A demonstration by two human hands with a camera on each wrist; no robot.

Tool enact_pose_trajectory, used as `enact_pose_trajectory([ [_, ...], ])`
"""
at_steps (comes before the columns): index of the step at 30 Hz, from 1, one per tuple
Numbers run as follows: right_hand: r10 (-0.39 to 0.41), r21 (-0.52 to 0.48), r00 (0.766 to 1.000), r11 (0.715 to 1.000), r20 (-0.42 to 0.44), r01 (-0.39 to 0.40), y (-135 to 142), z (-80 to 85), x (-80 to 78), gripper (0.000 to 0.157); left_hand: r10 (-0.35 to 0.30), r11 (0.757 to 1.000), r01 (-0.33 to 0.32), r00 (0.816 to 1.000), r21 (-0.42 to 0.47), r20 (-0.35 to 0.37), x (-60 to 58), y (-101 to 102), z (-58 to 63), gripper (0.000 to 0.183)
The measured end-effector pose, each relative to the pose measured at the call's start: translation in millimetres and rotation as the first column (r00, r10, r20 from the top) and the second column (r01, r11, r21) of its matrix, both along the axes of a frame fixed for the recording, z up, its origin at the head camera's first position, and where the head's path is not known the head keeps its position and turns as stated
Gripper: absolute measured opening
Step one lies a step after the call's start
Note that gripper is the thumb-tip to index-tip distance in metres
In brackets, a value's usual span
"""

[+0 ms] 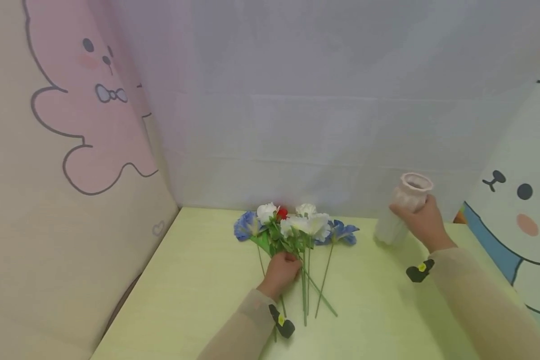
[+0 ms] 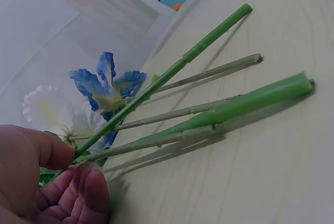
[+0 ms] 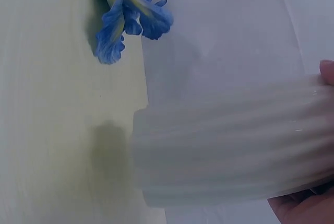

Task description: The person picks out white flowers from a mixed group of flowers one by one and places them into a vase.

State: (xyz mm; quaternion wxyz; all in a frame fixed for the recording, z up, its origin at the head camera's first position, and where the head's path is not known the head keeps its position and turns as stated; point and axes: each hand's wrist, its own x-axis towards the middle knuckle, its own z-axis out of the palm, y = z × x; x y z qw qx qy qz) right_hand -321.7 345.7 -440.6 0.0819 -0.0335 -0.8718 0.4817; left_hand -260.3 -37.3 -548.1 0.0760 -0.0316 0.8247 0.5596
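A white ribbed vase (image 1: 393, 220) leans at the right rear of the table, its open mouth up. My right hand (image 1: 425, 222) grips it near the neck, thumb on one side. In the right wrist view a shadow lies apart from the base of the vase (image 3: 229, 145). At the middle, my left hand (image 1: 281, 272) pinches a green flower stem (image 2: 172, 72) just below the leaves. Around it lie artificial flowers: white blooms (image 1: 312, 226), a red one (image 1: 281, 214), a blue one at left (image 1: 247, 226) and another blue flower (image 1: 340, 232) at right.
The pale yellow table (image 1: 198, 280) meets a whitish cloth wall (image 1: 297, 125) behind the flowers. Cartoon-printed cloth panels stand at the left (image 1: 94, 115) and right (image 1: 522, 220). Several stems point toward the front of the table.
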Motion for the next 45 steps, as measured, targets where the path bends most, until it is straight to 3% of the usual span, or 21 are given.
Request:
enact_pose_trajectory([
  [11,-0.012,0.015,0.993,1.000,-0.119,0.014,-28,-1.4,20.5,0.090,-0.016,1.000,0.016,1.000,-0.011,-0.009,-2.1,3,3.2,0.014],
  [21,-0.008,-0.105,0.993,0.995,-0.116,-0.005,-62,-13.2,40.3,0.091,-0.007,1.000,0.007,1.000,-0.021,-0.010,-1.9,3,6.5,0.013],
  [34,-0.005,-0.224,0.983,0.974,-0.184,-0.037,-98,-27.4,71.1,0.090,-0.014,1.000,0.014,1.000,-0.028,-0.014,0.6,2,8.4,0.011],
  [45,0.011,-0.286,0.991,0.957,-0.137,-0.051,-118,-38.3,89.9,0.089,-0.005,0.999,0.005,1.000,-0.032,-0.006,0.5,0,5.3,0.014],
])
